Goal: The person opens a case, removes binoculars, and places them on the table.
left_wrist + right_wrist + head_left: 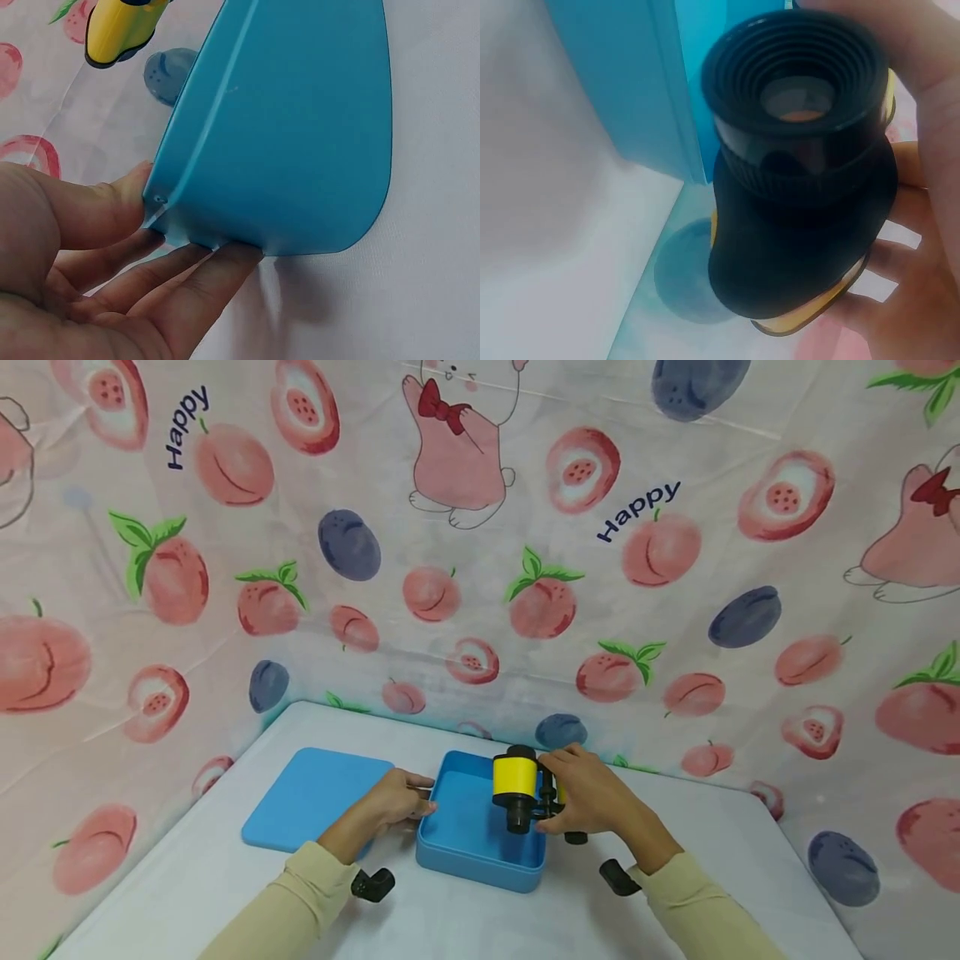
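My right hand (588, 789) grips a pair of yellow and black binoculars (516, 781). They are held upright over the right side of a shallow blue box (480, 872), overlapping its right wall in the head view. One black eyepiece (799, 97) faces the right wrist camera, with fingers wrapped behind the barrel. At the box's left side, my left hand (397, 797) holds the edge. Its thumb lies at the rim and its fingertips sit against the wall (292, 135) in the left wrist view. The box has no lid on, and its bare blue floor shows.
A flat blue lid (318, 797) lies on the white table (570, 918) left of the box, partly behind the left forearm. Behind the table hangs a fruit-printed cloth (465, 552). A black wrist camera part (372, 885) juts from the left cuff, another (619, 877) from the right.
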Tool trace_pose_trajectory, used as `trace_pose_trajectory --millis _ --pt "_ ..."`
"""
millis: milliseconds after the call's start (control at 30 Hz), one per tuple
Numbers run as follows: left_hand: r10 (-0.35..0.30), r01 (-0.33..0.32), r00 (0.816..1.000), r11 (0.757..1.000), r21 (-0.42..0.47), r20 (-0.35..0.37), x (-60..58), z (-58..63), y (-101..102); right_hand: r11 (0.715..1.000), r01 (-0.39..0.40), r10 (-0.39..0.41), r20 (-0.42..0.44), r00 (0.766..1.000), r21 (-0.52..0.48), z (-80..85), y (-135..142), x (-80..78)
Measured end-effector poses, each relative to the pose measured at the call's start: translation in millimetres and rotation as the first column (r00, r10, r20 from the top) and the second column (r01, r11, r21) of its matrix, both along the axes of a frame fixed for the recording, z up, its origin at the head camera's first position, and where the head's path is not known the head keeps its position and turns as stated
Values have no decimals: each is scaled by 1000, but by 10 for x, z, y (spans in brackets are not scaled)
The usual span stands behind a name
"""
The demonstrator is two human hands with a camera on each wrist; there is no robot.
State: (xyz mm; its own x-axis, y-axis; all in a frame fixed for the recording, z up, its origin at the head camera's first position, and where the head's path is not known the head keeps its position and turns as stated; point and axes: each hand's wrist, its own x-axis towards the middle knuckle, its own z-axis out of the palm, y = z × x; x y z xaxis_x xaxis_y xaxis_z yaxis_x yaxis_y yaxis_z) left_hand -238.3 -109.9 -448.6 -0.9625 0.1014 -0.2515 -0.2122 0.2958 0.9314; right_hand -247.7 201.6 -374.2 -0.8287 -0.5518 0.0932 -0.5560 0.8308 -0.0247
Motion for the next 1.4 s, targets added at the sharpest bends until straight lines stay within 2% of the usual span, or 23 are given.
trace_pose_trajectory --millis 233,667,900,1400 --pt "-4 4 1000 1000 1 3 10 51 -29 1000 1 -1 6 1000 -3 23 51 -14" --pt "-38 38 999 999 22 1 -53 17 70 998 46 -45 5 999 -32 85 206 72" --pt "-10 10 1000 1000 16 4 -14 2 4 999 29 -29 -1 1000 -18 79 170 38" --pt "-36 36 999 999 16 7 4 7 6 998 58 -57 9 998 -16 64 349 62"
